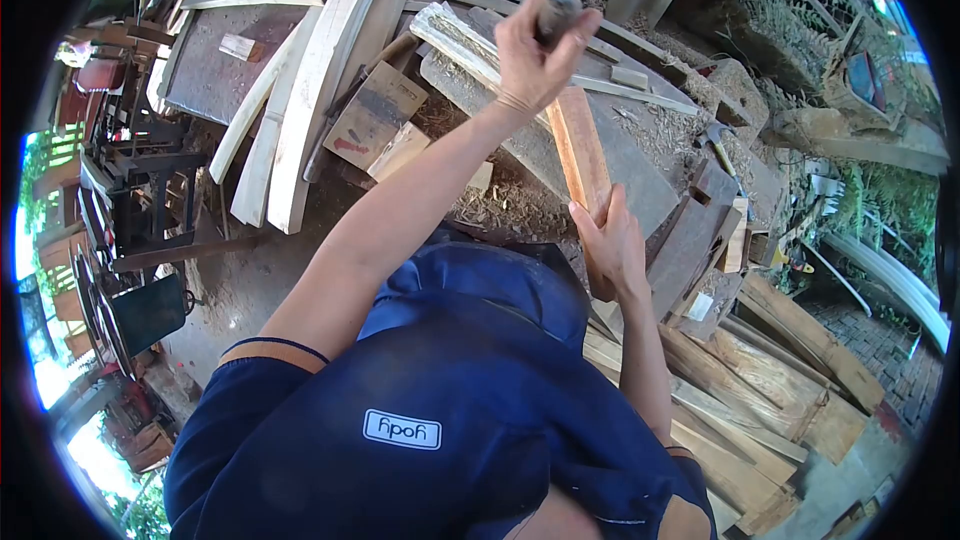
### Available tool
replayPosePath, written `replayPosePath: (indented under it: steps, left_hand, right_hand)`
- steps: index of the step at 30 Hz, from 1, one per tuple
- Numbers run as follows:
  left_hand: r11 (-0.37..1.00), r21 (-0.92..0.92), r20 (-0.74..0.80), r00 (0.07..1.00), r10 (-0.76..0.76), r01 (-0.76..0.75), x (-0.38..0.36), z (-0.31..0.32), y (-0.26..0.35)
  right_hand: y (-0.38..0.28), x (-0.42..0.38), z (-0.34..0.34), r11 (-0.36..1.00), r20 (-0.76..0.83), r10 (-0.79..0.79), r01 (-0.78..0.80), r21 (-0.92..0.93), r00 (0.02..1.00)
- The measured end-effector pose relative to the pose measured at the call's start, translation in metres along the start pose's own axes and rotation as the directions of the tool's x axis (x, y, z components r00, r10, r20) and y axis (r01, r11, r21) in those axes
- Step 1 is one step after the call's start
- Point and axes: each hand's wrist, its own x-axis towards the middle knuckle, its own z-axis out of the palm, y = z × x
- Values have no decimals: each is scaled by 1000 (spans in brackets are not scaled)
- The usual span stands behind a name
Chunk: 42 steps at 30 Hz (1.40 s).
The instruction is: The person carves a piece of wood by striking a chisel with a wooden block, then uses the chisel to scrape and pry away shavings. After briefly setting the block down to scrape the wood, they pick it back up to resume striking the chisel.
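My left hand (535, 65) is raised over the workbench, its fingers wrapped round a dark cylindrical handle (559, 6). The handle's round grey end points up toward me; whatever lies below the fist is hidden. Closer to my body, my right hand (613, 245) grips the near part of a squared reddish-brown wooden bar (578, 140). The bar's far end reaches just below my left wrist. Beneath both hands are a grey board (640, 195) and a rough pale plank (455, 40).
Long pale planks (325, 90) lie across the bench's left side, near a stained wooden block (375, 112). A hammer (718, 145) rests at the right. Stacked boards (770, 380) lie on the lower right. Wood shavings (515, 202) are scattered about.
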Motion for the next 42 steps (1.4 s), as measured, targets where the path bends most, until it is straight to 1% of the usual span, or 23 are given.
replayPosePath:
  steps: [1,3,4,6,8,10,11,13,14,15,17,19,21,22,23,25,26,29,31,33,35,38,42]
  left_hand:
    - [1000,0,-4,1000,2,-2,-3,4,5]
    - [981,-10,227,956,-185,192,-8,10,12]
    - [982,-4,217,959,-182,187,-9,13,13]
    - [979,128,311,931,-190,157,-17,19,7]
    - [985,170,306,950,-55,2,-28,25,-1]
    - [978,196,308,951,1,-65,-38,29,4]
    - [972,214,351,936,12,-93,-42,29,3]
    - [966,224,393,919,33,-130,-47,32,0]
    - [966,220,399,916,40,-138,-49,34,-1]
    - [965,220,404,913,46,-146,-50,34,0]
    - [961,250,394,919,7,-114,-53,34,2]
    - [951,241,432,899,75,-195,-55,29,-4]
    - [945,250,447,891,80,-210,-60,27,-3]
    - [955,238,431,900,60,-177,-59,29,-1]
    - [963,222,414,909,47,-151,-56,30,2]
    - [968,203,405,913,53,-146,-55,28,4]
    - [974,183,397,916,53,-136,-57,27,-1]
    - [986,105,375,924,79,-127,-48,16,-4]
    - [996,-82,194,981,-7,24,-30,13,-7]
    - [963,-111,133,964,-230,245,-9,-5,-1]
    - [907,-288,-10,947,-322,306,11,-16,-6]
    - [829,-465,-102,911,-399,311,27,-28,4]
    - [852,-445,-71,938,-340,276,27,-32,9]
  right_hand:
    - [5,1,4,1000,0,-4,4,-3,1000]
    - [11,5,6,929,-9,-36,37,367,999]
    - [12,5,1,929,-4,-48,46,366,999]
    - [11,3,-15,779,-51,57,-12,627,997]
    - [-1,-4,-50,763,-216,123,47,645,968]
    - [-15,-25,-81,487,-308,153,200,850,939]
    - [-24,-29,-88,491,-311,164,196,849,936]
    - [-41,-34,-92,225,-630,-116,638,736,768]
    - [-30,-33,-86,498,-614,-155,598,628,774]
    - [-32,-33,-86,497,-617,-159,602,624,771]
    - [-36,-34,-83,905,-370,-272,367,216,889]
    - [-25,-35,-83,897,-400,-291,393,201,869]
    - [-10,-46,-84,722,-381,-69,310,619,922]
    - [-16,-49,-77,482,-430,-78,412,773,899]
    - [-25,-48,-74,481,-437,-80,419,770,896]
    - [-51,-40,-81,850,-487,-291,456,262,823]
    - [-39,-36,-74,837,-398,-244,399,374,884]
    - [-27,-33,-66,768,-455,-208,433,472,866]
    - [-31,-33,-60,801,-428,-165,374,468,889]
    - [-29,-28,-53,827,-409,-132,328,457,903]
    - [-19,-21,-36,961,-54,-1,16,276,999]
    - [-15,-18,-19,999,43,29,-31,38,999]
    - [-3,-19,-3,999,12,11,-10,-33,1000]
